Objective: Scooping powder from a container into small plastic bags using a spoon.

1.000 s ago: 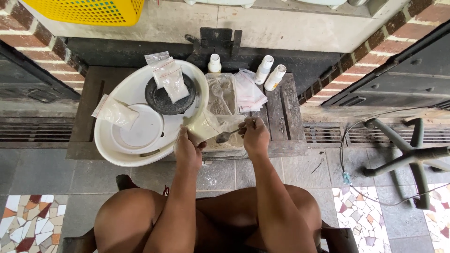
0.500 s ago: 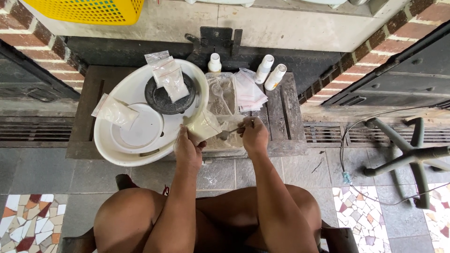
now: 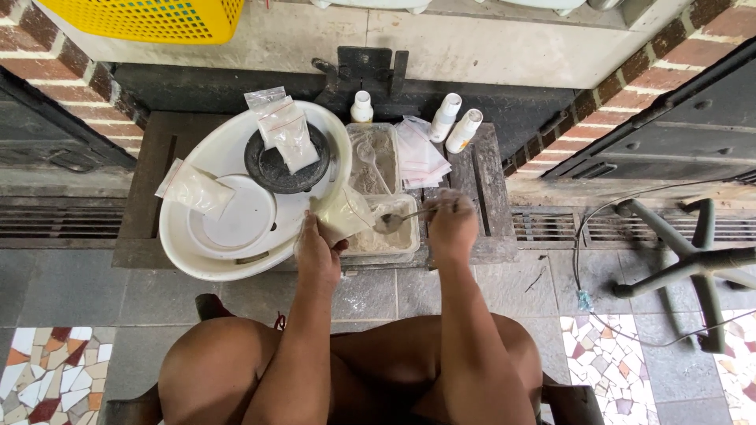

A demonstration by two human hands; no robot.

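Note:
My left hand holds a small clear plastic bag of pale powder, tilted over a clear tub that contains the same powder. My right hand grips a metal spoon whose bowl sits at the bag's mouth, above the tub. A second clear tub of powder stands just behind the first. Both tubs rest on a dark wooden bench in front of my knees.
A large white basin on the bench's left holds a white lid, a black dish and filled powder bags. Three small white bottles and empty bags lie behind. A yellow crate sits far left, a chair base to the right.
My right hand has shifted slightly right and up, bringing the spoon level to the bag's mouth. The left hand and bag have stayed in place.

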